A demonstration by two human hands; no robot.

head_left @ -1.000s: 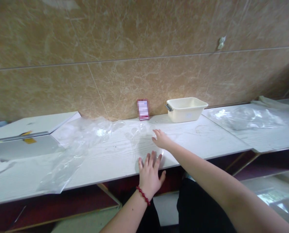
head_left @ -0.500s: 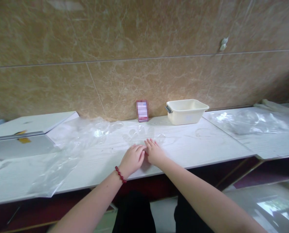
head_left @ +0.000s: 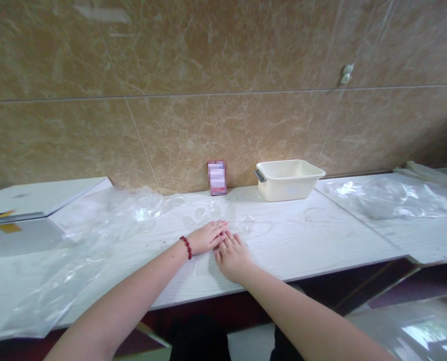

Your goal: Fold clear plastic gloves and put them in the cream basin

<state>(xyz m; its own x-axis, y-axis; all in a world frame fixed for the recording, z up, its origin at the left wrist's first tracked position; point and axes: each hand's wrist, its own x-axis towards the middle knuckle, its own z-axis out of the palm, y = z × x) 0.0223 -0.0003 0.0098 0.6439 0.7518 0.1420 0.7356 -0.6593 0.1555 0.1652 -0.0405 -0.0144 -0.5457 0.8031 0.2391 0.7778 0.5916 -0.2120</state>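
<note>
I can read no words, numbers or brands here. A small red-edged card (head_left: 217,178) stands upright by the wall (head_left: 171,135); its pale face carries blocky bands, reddish near the bottom, too blurred for me to make out. On the front of the cream tub (head_left: 291,189) I see a faint bluish patch, and on top of the white box (head_left: 63,197) a grey smudge, both illegible to me.
</note>
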